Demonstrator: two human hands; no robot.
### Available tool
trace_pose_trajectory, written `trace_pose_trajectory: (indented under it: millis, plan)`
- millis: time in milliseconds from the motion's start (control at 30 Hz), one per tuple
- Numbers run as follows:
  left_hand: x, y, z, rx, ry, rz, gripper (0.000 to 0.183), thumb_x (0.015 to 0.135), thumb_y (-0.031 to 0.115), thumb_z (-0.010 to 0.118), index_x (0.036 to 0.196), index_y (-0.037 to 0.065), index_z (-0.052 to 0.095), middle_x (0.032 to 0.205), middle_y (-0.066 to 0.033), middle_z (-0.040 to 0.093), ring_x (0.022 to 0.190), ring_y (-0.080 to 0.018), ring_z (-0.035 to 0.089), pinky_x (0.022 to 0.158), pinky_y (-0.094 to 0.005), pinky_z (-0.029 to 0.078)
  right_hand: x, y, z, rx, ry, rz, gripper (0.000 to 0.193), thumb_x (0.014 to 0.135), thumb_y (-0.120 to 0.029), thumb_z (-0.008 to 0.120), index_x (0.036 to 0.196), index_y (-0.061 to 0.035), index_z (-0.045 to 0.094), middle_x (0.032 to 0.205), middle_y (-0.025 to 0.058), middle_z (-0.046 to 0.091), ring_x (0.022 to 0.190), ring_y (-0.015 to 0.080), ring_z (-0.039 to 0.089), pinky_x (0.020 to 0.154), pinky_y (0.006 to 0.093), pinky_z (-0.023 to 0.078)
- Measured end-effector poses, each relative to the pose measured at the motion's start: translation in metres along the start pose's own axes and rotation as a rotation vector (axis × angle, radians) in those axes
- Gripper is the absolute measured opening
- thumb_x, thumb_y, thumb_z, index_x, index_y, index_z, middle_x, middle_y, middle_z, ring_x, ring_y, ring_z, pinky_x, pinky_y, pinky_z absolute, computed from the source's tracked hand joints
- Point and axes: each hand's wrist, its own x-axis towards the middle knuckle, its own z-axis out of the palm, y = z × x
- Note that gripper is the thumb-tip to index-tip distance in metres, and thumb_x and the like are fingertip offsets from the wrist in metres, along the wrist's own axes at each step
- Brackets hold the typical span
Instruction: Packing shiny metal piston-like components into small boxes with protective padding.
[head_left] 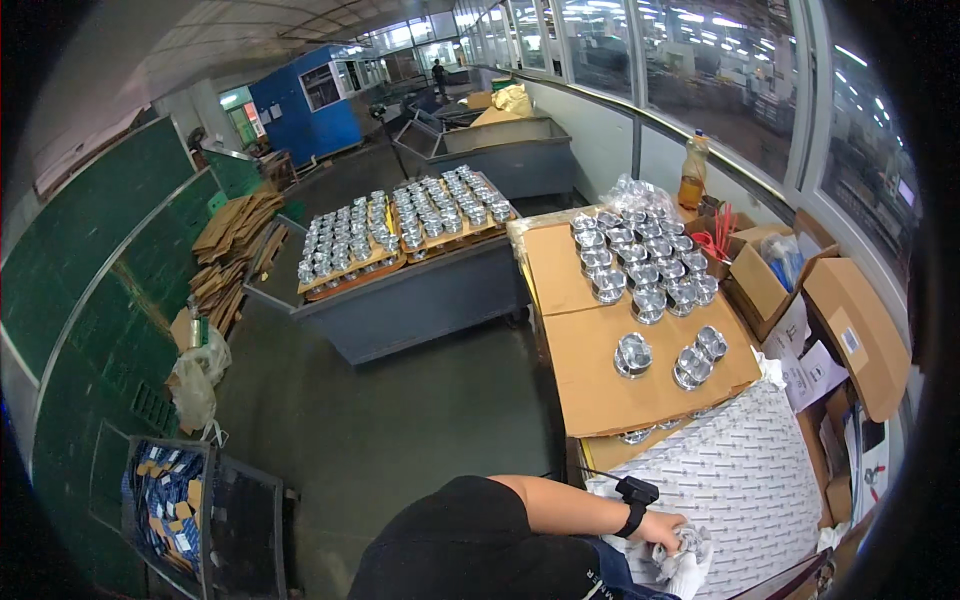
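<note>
My left arm reaches across from the lower edge, a black device strapped at its wrist. My left hand point(662, 530) is closed on a crumpled grey-white cloth point(668, 562), which may be a work glove. Right beside it is a white, glove-like shape point(690, 576); whether this is my right hand in a glove I cannot tell. Both are above a sheet of white printed paper point(730, 480) on the bench. Beyond the paper, round silver metal parts like pistons point(648, 303) stand in rows on a brown cardboard sheet point(590, 385), three of them apart, nearer me.
A grey metal cart point(420, 318) carries boards of similar silver parts. Opened cardboard boxes point(765, 280) and a bottle of amber liquid point(692, 175) line the window side. At left are stacked flattened cardboard point(235, 225) and a dark bin point(245, 520) of blue packaging. A person point(438, 75) stands far off.
</note>
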Motion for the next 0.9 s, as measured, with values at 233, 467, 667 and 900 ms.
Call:
trace_pose_trajectory:
  millis: [233,467,667,900]
  plan:
    - [0.017,-0.031,0.034,0.27,-0.289,0.177,0.086,0.078,0.031,0.068,0.138,-0.002,0.016,0.099,-0.0156,0.06,0.086,-0.0165,0.057,0.073,-0.0314,0.047,-0.043,0.021,-0.105,0.077,0.306,-0.026,0.042,0.087,-0.019,0.044,0.127,-0.0052,0.042,0.11,0.0113,0.055,0.102,0.0212,0.052,0.085,0.0358,0.043]
    - [-0.038,-0.011,-0.048,0.097,0.129,0.077,0.04,0.086,0.016,0.059,0.121,0.005,0.043,0.104,-0.0072,0.059,0.1,-0.0167,0.054,0.087,-0.031,0.044,-0.092,-0.047,-0.229,0.465,0.68,0.083,0.045,0.084,0.002,0.05,0.126,-0.0066,0.036,0.112,0.0178,0.053,0.105,0.0306,0.052,0.083,0.0436,0.049]
    - [-0.066,0.002,-0.058,-0.041,0.335,-0.037,0.037,0.087,0.014,0.057,0.12,0.003,0.045,0.101,-0.011,0.061,0.095,-0.0188,0.057,0.085,-0.0325,0.044,-0.101,-0.038,-0.271,-0.489,0.736,0.299,0.06,0.076,-0.017,0.06,0.13,-0.0003,0.04,0.116,0.0137,0.055,0.104,0.0218,0.053,0.089,0.0284,0.042]
    - [-0.038,0.011,-0.011,0.038,0.199,-0.035,0.035,0.086,0.016,0.059,0.117,0.006,0.048,0.099,-0.0079,0.061,0.092,-0.0172,0.056,0.083,-0.0293,0.042,-0.061,-0.068,-0.26,-1.056,0.634,0.438,0.069,0.072,-0.037,0.066,0.129,-0.0064,0.043,0.112,0.0177,0.058,0.101,0.0295,0.058,0.083,0.0357,0.046]
